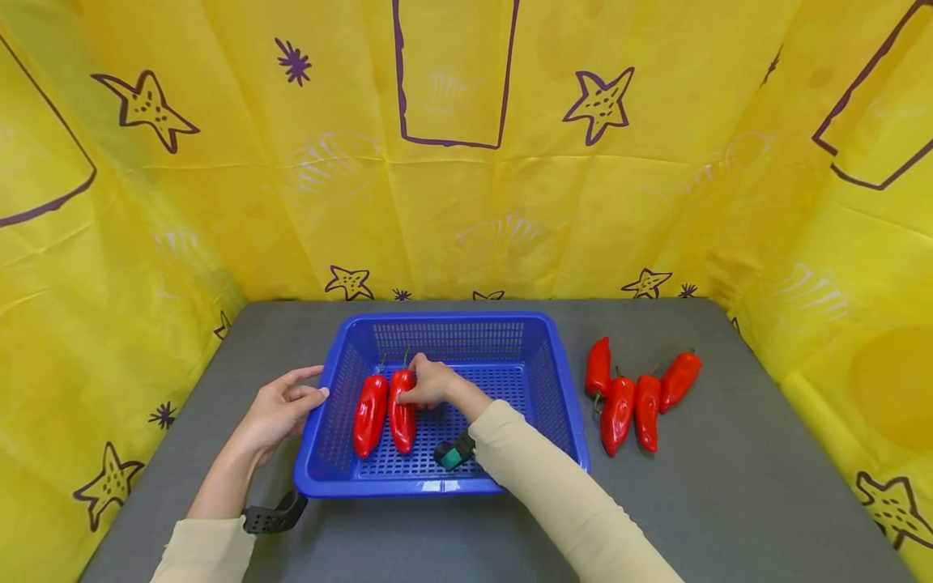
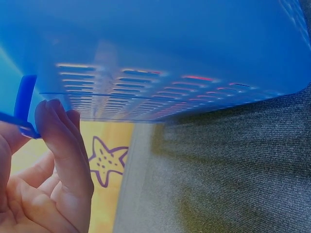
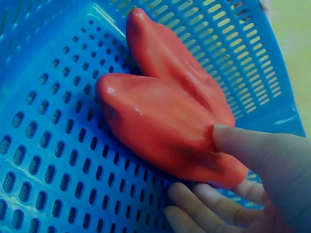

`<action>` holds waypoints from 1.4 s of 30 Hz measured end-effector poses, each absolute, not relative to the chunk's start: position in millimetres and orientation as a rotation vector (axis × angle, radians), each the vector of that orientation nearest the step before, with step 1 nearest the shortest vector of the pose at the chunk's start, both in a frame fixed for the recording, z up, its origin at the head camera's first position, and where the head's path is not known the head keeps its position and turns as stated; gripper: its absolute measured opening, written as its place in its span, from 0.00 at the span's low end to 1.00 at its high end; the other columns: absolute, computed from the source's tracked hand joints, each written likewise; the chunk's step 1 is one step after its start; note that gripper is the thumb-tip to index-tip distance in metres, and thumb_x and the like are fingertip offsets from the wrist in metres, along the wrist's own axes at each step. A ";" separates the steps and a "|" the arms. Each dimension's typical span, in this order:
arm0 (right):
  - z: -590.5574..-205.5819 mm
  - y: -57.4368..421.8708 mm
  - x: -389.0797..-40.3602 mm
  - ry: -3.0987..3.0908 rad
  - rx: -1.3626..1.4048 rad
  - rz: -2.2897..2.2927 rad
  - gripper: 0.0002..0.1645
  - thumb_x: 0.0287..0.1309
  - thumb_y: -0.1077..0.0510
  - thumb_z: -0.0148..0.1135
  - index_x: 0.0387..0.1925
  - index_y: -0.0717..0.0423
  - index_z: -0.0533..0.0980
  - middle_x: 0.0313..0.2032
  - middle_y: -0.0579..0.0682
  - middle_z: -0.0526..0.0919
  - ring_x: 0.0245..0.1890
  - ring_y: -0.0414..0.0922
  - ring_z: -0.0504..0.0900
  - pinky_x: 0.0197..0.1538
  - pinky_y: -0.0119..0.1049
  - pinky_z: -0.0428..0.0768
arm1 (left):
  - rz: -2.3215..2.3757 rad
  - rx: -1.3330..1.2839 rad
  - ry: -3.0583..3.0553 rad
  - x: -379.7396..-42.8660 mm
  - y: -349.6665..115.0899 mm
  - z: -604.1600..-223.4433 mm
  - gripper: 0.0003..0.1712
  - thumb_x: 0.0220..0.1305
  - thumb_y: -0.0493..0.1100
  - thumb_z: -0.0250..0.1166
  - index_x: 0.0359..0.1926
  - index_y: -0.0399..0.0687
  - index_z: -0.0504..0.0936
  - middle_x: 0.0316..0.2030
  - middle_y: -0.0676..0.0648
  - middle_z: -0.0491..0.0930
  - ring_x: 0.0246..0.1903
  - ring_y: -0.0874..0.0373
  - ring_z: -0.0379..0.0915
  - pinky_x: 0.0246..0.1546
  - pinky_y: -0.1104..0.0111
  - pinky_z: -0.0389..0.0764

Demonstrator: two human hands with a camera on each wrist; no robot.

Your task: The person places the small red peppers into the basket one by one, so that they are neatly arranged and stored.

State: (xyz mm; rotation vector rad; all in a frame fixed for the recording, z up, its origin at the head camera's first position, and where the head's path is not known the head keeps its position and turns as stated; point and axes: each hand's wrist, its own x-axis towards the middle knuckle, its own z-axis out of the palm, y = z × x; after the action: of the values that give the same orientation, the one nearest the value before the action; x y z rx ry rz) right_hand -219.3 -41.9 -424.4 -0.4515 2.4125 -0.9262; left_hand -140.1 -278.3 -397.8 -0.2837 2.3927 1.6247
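Observation:
A blue plastic basket [image 1: 394,488] with slotted walls stands on the grey table. Inside, toward its left side, two long red peppers lie side by side with their stems away from me. My right hand [image 1: 435,382] reaches in and holds the right-hand pepper [image 1: 402,417] near its stem end; in the right wrist view the thumb [image 3: 257,145] presses on top and the fingers lie along the other side. The other pepper [image 1: 370,417] rests against it. My left hand [image 1: 277,413] grips the basket's left rim, its fingers [image 2: 65,141] outside the wall.
Several more red peppers [image 1: 617,413] lie grouped on the table to the right of the basket. A yellow cloth [image 1: 466,210] with drawn starfish hangs around the back and sides of the table [image 1: 729,486].

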 end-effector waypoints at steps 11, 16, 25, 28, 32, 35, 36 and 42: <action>-423.9 -43.5 -215.3 2.397 -0.396 -0.890 0.29 0.52 0.49 0.65 0.50 0.56 0.63 0.27 0.51 0.75 0.29 0.48 0.82 0.29 0.39 0.83 | 1.632 -0.281 2.386 -140.0 -278.0 -397.7 0.38 0.61 0.52 0.61 0.67 0.44 0.57 0.42 0.39 0.79 0.35 0.51 0.81 0.36 0.59 0.83; -424.8 -43.4 -215.7 2.388 -0.401 -0.886 0.29 0.52 0.48 0.65 0.49 0.56 0.63 0.26 0.51 0.75 0.29 0.49 0.81 0.28 0.39 0.82 | 1.648 -0.282 2.374 -139.8 -278.0 -397.6 0.38 0.61 0.51 0.61 0.67 0.43 0.57 0.41 0.40 0.80 0.34 0.51 0.81 0.36 0.59 0.83; -425.8 -43.6 -215.3 2.388 -0.381 -0.865 0.31 0.52 0.45 0.64 0.51 0.55 0.62 0.26 0.50 0.76 0.28 0.46 0.82 0.28 0.37 0.82 | 1.681 -0.253 2.345 -140.0 -277.2 -397.2 0.38 0.62 0.49 0.61 0.67 0.42 0.56 0.40 0.41 0.80 0.34 0.52 0.81 0.35 0.59 0.83; -427.7 -43.4 -215.9 2.386 -0.375 -0.874 0.31 0.53 0.45 0.64 0.51 0.55 0.62 0.26 0.50 0.76 0.28 0.46 0.82 0.29 0.37 0.82 | 1.692 -0.248 2.337 -140.2 -277.1 -397.4 0.38 0.62 0.49 0.60 0.67 0.42 0.56 0.40 0.42 0.80 0.34 0.52 0.81 0.35 0.59 0.83; -428.8 -42.9 -217.0 2.377 -0.370 -0.881 0.32 0.53 0.45 0.64 0.52 0.56 0.63 0.26 0.50 0.77 0.28 0.45 0.82 0.29 0.37 0.82 | 1.688 -0.260 2.338 -140.3 -276.9 -397.9 0.38 0.61 0.50 0.61 0.67 0.42 0.56 0.40 0.42 0.80 0.34 0.52 0.81 0.35 0.58 0.83; -427.3 -42.1 -217.3 2.363 -0.368 -0.882 0.32 0.53 0.45 0.63 0.52 0.57 0.63 0.26 0.52 0.79 0.27 0.45 0.82 0.28 0.37 0.82 | 1.688 -0.262 2.337 -140.3 -277.1 -398.5 0.37 0.61 0.50 0.61 0.67 0.43 0.56 0.40 0.42 0.80 0.34 0.52 0.81 0.35 0.58 0.83; -426.7 -41.8 -217.3 2.360 -0.365 -0.883 0.32 0.53 0.45 0.63 0.52 0.57 0.63 0.26 0.52 0.79 0.26 0.45 0.82 0.28 0.37 0.82 | 1.689 -0.256 2.339 -140.2 -277.1 -398.5 0.37 0.62 0.49 0.61 0.67 0.42 0.56 0.40 0.42 0.80 0.34 0.52 0.81 0.35 0.58 0.83; -422.9 -40.6 -217.4 2.439 -0.370 -0.834 0.31 0.55 0.43 0.60 0.52 0.58 0.64 0.22 0.52 0.80 0.21 0.44 0.80 0.25 0.34 0.80 | 1.682 -0.264 2.349 -139.3 -276.9 -397.7 0.37 0.62 0.49 0.61 0.67 0.42 0.56 0.40 0.42 0.80 0.34 0.52 0.81 0.35 0.59 0.83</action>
State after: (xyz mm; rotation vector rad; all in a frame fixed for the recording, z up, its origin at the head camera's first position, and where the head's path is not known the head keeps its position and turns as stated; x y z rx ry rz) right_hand -217.4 -40.6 -422.9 -0.3703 2.4387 -0.8341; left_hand -139.3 -276.9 -397.7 -0.2635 2.3494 1.6820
